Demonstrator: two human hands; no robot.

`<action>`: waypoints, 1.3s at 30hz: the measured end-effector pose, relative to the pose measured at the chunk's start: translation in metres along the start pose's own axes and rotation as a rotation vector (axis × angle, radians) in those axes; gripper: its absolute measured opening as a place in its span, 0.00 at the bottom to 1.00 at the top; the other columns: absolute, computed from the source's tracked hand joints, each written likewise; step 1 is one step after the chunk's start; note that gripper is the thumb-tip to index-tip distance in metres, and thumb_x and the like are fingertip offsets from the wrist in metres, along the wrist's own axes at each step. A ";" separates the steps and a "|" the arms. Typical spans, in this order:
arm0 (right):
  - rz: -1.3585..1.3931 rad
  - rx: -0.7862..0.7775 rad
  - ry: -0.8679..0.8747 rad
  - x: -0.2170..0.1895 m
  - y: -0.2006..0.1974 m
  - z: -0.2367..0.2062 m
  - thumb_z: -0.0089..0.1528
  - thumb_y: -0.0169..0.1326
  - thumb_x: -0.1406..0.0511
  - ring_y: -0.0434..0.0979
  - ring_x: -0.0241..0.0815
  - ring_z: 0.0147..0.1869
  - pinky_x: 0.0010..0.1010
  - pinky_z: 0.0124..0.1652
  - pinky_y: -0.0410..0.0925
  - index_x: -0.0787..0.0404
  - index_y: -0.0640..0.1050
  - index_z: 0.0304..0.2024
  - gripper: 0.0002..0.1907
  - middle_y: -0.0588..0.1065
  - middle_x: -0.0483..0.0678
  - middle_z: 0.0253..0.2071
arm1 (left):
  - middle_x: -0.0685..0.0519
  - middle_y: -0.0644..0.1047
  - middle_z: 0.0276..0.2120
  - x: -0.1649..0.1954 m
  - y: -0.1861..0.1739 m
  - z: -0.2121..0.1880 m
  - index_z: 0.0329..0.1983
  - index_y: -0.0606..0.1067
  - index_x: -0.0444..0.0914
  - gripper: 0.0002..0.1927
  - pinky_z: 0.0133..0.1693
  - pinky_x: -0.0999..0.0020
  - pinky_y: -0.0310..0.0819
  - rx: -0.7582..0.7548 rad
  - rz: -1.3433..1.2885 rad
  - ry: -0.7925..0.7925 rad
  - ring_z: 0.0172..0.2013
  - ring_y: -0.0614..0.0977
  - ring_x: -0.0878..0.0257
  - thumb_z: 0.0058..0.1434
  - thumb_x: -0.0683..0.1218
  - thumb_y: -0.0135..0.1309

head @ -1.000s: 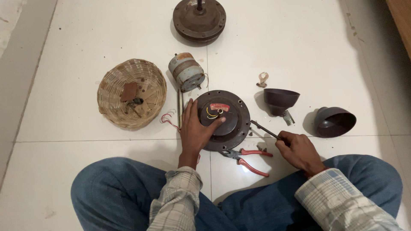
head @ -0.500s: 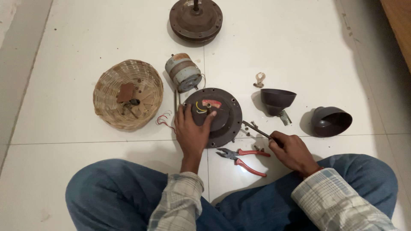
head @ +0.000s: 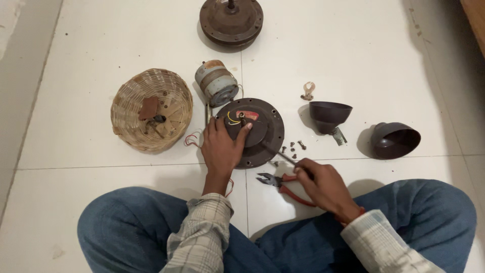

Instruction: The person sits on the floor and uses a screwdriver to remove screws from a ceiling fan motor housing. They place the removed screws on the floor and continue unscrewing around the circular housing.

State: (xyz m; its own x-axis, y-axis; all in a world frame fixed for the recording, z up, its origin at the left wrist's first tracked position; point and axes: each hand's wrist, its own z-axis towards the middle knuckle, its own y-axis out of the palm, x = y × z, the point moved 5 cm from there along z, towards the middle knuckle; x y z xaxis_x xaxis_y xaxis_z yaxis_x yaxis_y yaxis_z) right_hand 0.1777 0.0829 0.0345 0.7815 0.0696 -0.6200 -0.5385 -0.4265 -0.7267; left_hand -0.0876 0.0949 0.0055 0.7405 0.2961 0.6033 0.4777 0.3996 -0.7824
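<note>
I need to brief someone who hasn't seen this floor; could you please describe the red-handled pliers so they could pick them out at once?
Start at the round dark motor plate under the left hand. Just nearer the person lie the pliers, on the white tile beside the right hand. They alone have red handles.

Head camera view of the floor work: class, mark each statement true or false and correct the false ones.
1. The left hand rests on the round dark metal motor plate. True.
2. The right hand holds a thin metal screwdriver angled toward that plate. True.
3. The red-handled pliers lie inside the woven wicker basket. False: they lie on the white tiled floor beside the right hand.
4. The two dark brown plastic cups are stacked. False: they lie apart.
5. Small screws lie loose on the floor by the plate. True.
</note>
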 end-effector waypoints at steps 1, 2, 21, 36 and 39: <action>0.044 0.025 0.031 0.002 -0.002 0.000 0.64 0.50 0.59 0.75 0.46 0.24 0.39 0.30 0.67 0.61 0.82 0.43 0.15 0.77 0.54 0.22 | 0.32 0.71 0.60 0.000 -0.001 0.002 0.58 0.72 0.28 0.43 0.58 0.47 0.68 -0.002 0.020 0.017 0.60 0.72 0.37 0.59 0.71 0.56; 0.085 0.052 0.066 0.005 -0.005 -0.002 0.64 0.51 0.59 0.73 0.45 0.24 0.38 0.29 0.66 0.62 0.81 0.42 0.15 0.76 0.54 0.21 | 0.31 0.72 0.59 0.001 -0.002 0.003 0.58 0.72 0.28 0.43 0.58 0.47 0.68 -0.006 0.035 0.034 0.59 0.73 0.36 0.60 0.71 0.55; -0.052 0.039 0.260 -0.013 0.008 -0.047 0.62 0.51 0.56 0.78 0.55 0.25 0.45 0.31 0.67 0.58 0.82 0.44 0.16 0.76 0.57 0.19 | 0.35 0.80 0.42 0.003 -0.016 0.027 0.49 0.76 0.29 0.43 0.47 0.49 0.76 -0.219 0.172 0.087 0.45 0.82 0.40 0.60 0.75 0.51; 0.676 -0.256 0.539 0.042 0.053 -0.035 0.65 0.51 0.61 0.59 0.38 0.21 0.34 0.24 0.55 0.64 0.82 0.36 0.14 0.66 0.43 0.20 | 0.37 0.79 0.45 0.003 -0.013 0.023 0.47 0.76 0.30 0.41 0.46 0.49 0.77 -0.192 0.155 0.112 0.45 0.81 0.41 0.55 0.73 0.56; 0.376 -0.147 0.273 0.023 0.035 -0.034 0.65 0.53 0.59 0.66 0.32 0.25 0.30 0.28 0.61 0.65 0.85 0.35 0.17 0.71 0.43 0.21 | 0.37 0.79 0.45 0.003 -0.013 0.021 0.46 0.76 0.30 0.41 0.46 0.49 0.76 -0.137 0.156 0.113 0.45 0.82 0.41 0.54 0.73 0.58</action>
State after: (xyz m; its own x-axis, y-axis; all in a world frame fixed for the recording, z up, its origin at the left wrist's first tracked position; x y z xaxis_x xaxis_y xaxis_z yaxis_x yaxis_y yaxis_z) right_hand 0.1874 0.0393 0.0051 0.6057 -0.3449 -0.7171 -0.7648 -0.5008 -0.4053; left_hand -0.1017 0.1091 0.0205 0.8550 0.2430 0.4582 0.4070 0.2332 -0.8831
